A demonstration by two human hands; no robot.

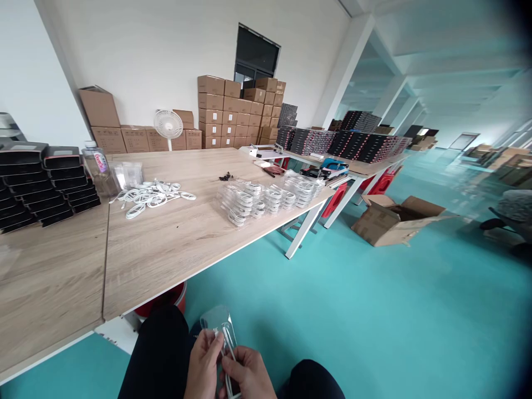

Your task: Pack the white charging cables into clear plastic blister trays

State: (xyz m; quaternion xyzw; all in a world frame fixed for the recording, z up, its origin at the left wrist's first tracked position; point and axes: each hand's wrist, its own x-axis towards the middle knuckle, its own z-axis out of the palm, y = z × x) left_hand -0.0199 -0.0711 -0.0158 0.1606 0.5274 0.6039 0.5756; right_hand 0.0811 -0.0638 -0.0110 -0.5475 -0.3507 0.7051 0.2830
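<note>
Above my lap, my left hand (203, 363) is closed on the side of a clear plastic tray (216, 317), its thumb near one end of a white cable. My right hand (247, 372) grips the coiled white cable (228, 339) lower down, where it lies along the tray. My fingers cover part of the cable. On the table (174, 238) are a loose heap of white cables (149, 195) at the left and rows of clear-packed coiled cables (272, 197) near the right end. A stack of clear plastic trays (128, 175) stands behind the loose heap.
Black boxes (39, 185) and a plastic bottle (98, 166) stand at the left. A white fan (168, 124) and stacked cartons (233, 113) line the wall. An open carton (388, 221) sits on the floor. Under the table's edge is something red (180, 299).
</note>
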